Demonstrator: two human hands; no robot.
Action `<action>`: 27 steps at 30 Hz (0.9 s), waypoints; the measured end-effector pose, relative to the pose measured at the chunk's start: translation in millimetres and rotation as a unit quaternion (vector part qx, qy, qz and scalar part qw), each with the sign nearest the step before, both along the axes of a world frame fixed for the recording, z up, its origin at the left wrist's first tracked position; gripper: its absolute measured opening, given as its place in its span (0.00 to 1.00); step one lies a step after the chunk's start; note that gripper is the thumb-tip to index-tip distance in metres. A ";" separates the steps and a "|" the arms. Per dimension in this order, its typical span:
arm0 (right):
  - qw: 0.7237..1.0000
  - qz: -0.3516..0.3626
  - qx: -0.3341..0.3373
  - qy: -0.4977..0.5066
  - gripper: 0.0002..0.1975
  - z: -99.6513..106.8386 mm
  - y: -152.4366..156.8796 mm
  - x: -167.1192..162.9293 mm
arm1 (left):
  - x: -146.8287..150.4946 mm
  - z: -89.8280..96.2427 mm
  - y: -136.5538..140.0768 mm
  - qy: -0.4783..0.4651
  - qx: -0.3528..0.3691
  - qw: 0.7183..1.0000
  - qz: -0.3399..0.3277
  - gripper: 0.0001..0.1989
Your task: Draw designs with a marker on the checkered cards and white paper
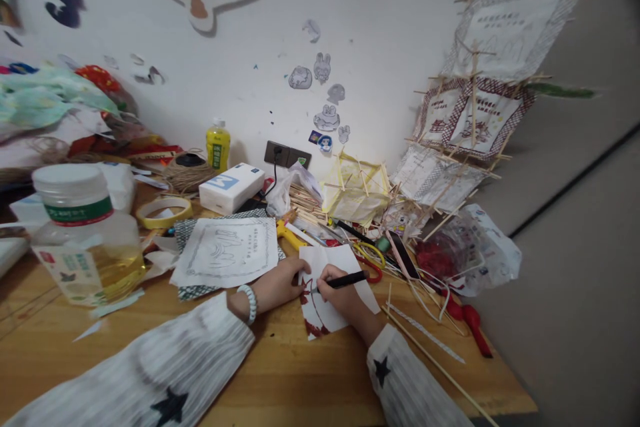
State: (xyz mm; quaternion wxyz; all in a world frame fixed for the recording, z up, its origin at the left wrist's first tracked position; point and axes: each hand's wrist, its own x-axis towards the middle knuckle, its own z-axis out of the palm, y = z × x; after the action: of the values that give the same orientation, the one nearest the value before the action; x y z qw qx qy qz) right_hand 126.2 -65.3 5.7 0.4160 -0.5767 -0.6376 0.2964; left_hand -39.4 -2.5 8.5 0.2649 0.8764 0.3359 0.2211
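Observation:
A white sheet of paper (340, 310) with dark red painted marks on its left side and lower corner lies flat on the wooden table. My right hand (336, 290) is closed around a black pen (353, 279), whose tip end points left, close to the red marks. The exact contact of the tip is too small to make out. At the paper's left edge, my left hand (283, 280) holds the sheet down with bent fingers. To its left, a drawn sheet with a line border (227, 250) rests on a dark patterned sheet.
A large plastic jar (87, 233) of yellow liquid stands left, near a tape roll (165, 211) and a tissue box (233, 188). Behind the paper lie yellow-handled scissors (370, 257), a phone (403, 253) and sticks. Stick-framed paper lanterns (475, 117) rise at right. A thin stick (435, 363) crosses the right edge.

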 end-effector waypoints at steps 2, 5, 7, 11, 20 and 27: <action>1.000 -0.002 -0.014 0.007 0.07 -0.4 0.3 0.2 | -0.1 -0.4 0.3 0.001 0.000 1.000 -0.002 0.15; 1.000 -0.002 0.002 0.004 0.07 -1.2 1.3 0.6 | -0.1 -1.5 0.6 0.000 0.003 1.000 -0.002 0.16; 1.000 -0.003 0.001 0.002 0.08 -1.9 2.0 0.8 | -0.1 -2.1 0.6 -0.001 0.004 1.000 -0.001 0.15; 1.000 -0.008 -0.004 0.008 0.07 -3.2 3.1 1.0 | -0.2 -1.8 0.5 -0.002 0.007 1.000 -0.001 0.15; 1.000 -0.016 -0.007 0.014 0.07 -5.4 5.9 1.8 | -0.4 -0.2 0.3 0.000 0.008 1.000 -0.006 0.15; 0.999 -0.022 -0.017 0.021 0.07 -4.1 5.7 1.6 | -0.9 -1.8 0.5 -0.002 0.008 1.000 -0.004 0.15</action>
State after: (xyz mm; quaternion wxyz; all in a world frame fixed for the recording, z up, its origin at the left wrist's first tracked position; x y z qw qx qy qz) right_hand 127.8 -59.5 1.6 0.4260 -0.5916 -0.6105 0.3097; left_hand -40.3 -2.1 6.6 0.2594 0.8793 0.3303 0.2245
